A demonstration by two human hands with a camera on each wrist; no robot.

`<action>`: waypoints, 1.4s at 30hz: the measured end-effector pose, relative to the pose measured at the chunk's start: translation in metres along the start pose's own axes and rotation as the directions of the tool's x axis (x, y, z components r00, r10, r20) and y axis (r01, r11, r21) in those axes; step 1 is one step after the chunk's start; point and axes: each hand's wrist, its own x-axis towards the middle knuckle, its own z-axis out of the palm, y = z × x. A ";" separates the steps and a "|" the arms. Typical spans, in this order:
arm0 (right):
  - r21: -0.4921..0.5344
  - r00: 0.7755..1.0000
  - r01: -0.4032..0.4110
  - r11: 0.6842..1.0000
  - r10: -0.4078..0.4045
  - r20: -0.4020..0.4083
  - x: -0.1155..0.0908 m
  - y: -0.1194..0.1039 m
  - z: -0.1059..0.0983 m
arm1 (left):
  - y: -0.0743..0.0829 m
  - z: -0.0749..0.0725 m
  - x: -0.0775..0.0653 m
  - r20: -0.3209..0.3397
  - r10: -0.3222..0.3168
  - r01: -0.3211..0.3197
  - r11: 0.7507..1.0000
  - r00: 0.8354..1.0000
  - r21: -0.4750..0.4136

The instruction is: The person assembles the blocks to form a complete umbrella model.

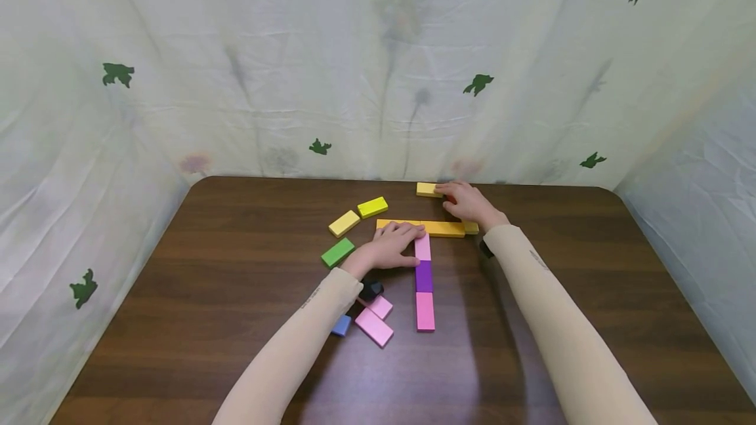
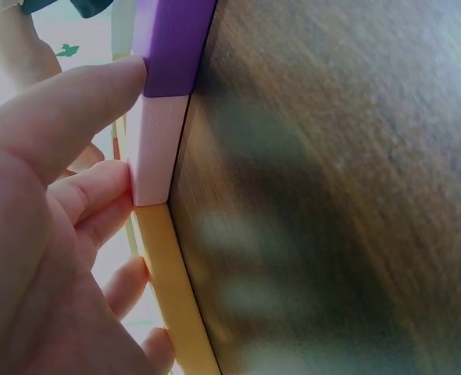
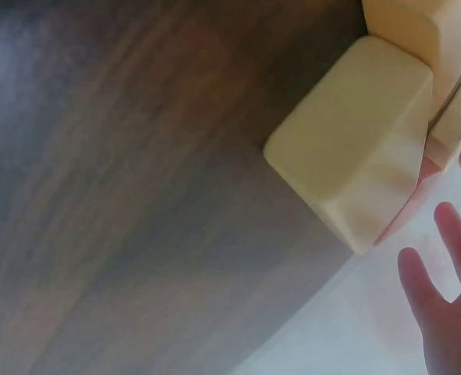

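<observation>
My left hand (image 1: pixel 388 247) lies over the corner where a row of orange blocks (image 1: pixel 444 229) meets a column of pink and purple blocks. In the left wrist view its thumb touches the purple block (image 2: pixel 172 51), and its fingertips rest along the light pink block (image 2: pixel 154 148) and the orange one beyond. At the table's back edge is my right hand (image 1: pixel 469 204), fingers extended over a red block (image 1: pixel 451 199) beside a pale yellow block (image 1: pixel 428 189). The right wrist view shows those fingers spread, beyond a pale yellow end block (image 3: pixel 348 129).
Left of the arrangement lie a bright yellow block (image 1: pixel 373 207), a pale yellow block (image 1: pixel 344 223) and a green block (image 1: pixel 338 252). Loose pink blocks (image 1: pixel 375 328) and a blue block (image 1: pixel 341 325) lie beside my left forearm. A patterned curtain (image 1: pixel 354 71) hangs behind the table.
</observation>
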 end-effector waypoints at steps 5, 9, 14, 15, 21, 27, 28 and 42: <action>0.008 1.000 0.000 1.000 0.000 -0.022 -0.001 0.000 0.002 | 0.000 -0.001 -0.001 -0.003 -0.004 0.004 1.000 1.000 -0.007; -0.013 1.000 -0.003 1.000 0.003 -0.009 -0.001 0.003 0.003 | 0.001 0.000 -0.001 -0.005 -0.001 0.001 1.000 1.000 -0.007; -0.006 1.000 -0.006 1.000 0.006 0.006 0.000 0.006 0.002 | 0.000 0.001 -0.001 -0.008 -0.002 0.002 1.000 1.000 0.004; -0.002 1.000 -0.004 1.000 0.004 0.008 0.000 0.007 0.002 | 0.000 0.001 0.000 -0.008 -0.002 0.002 1.000 1.000 0.004; 0.058 0.999 -0.009 0.998 0.011 -0.030 -0.004 0.009 0.001 | 0.000 0.001 0.000 -0.002 -0.006 0.006 1.000 1.000 0.000; 0.109 0.998 -0.050 0.993 0.055 -0.043 -0.010 0.016 0.002 | 0.000 0.001 0.000 -0.009 0.000 0.000 1.000 1.000 -0.011; 0.115 0.997 -0.055 0.992 0.060 -0.039 -0.010 0.017 0.002 | 0.000 0.000 0.000 -0.010 0.000 0.000 1.000 1.000 -0.014; 0.132 0.998 -0.036 0.991 0.042 -0.044 -0.010 0.017 0.002 | 0.001 -0.001 -0.001 0.002 -0.009 0.009 1.000 1.000 -0.015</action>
